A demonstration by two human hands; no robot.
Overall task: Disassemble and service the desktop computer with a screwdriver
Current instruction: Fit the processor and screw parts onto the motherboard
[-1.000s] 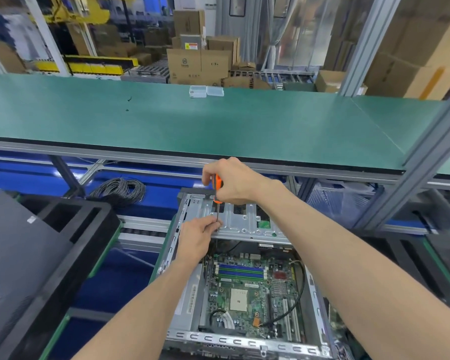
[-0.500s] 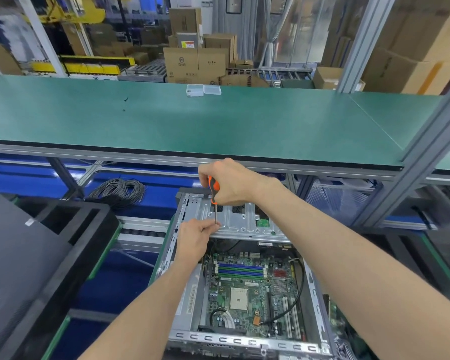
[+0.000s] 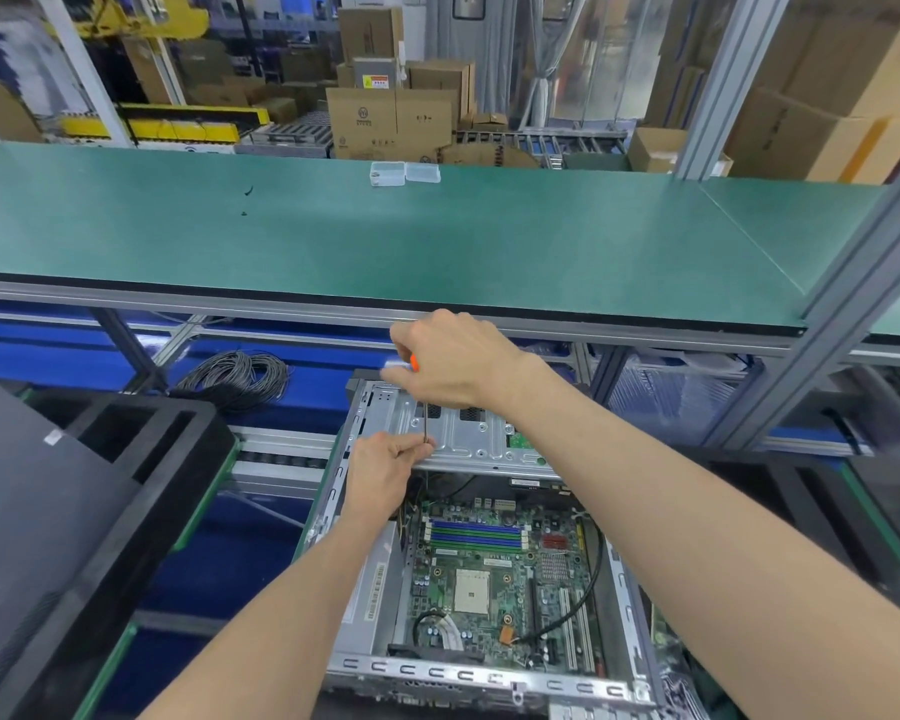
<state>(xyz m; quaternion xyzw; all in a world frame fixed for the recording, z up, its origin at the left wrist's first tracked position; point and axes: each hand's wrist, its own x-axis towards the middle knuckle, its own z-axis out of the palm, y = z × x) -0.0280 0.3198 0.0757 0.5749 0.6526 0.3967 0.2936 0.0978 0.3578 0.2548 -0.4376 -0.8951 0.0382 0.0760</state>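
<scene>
Desktop computer, an open silver metal case (image 3: 481,678) with its green motherboard (image 3: 494,579) exposed, lies flat on the lower level in front of you, below the edge of the long green workbench (image 3: 437,241). Compared with a second ago, your right hand (image 3: 458,363) sits slightly higher and further left, and less of the orange-handled screwdriver (image 3: 424,413) handle shows beneath it. Your right fingers curl tightly round that handle, with the thin metal shaft pointing straight down onto the silver metal drive bracket (image 3: 476,439) at the far end of the case. Your left hand (image 3: 385,472) stays just below, on the bracket's near edge. Its fingertips (image 3: 427,448) are pinched together round the screwdriver tip, right where it meets the bracket. Whether they hold a screw cannot be told.
</scene>
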